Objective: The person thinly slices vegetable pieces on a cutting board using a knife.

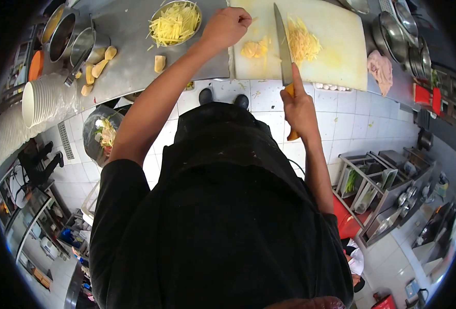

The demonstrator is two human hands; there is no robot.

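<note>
Knife [285, 59] with a yellow handle rests in the grasp of the right hand [300, 110], whose index finger stretches along the back of the blade. Its handle juts out past the near edge of the metal tabletop [130, 62], while the blade extends over the white cutting board [343, 36], tip pointing away from the body. On the left, several peeled pieces [99, 68] lie near some metal pots [82, 44], and one separate block [159, 64] sits nearer the board. Left of the blade is a small group of thin slices [254, 49]; just to its right spreads a pile of pale yellow strips [302, 41]. Farther off, the left hand [228, 27] curls its fingers above the board's left edge; whether they pinch anything, I cannot tell. Beside that forearm stands a metal bowl [200, 23] heaped with more cut strips [175, 23].
</note>
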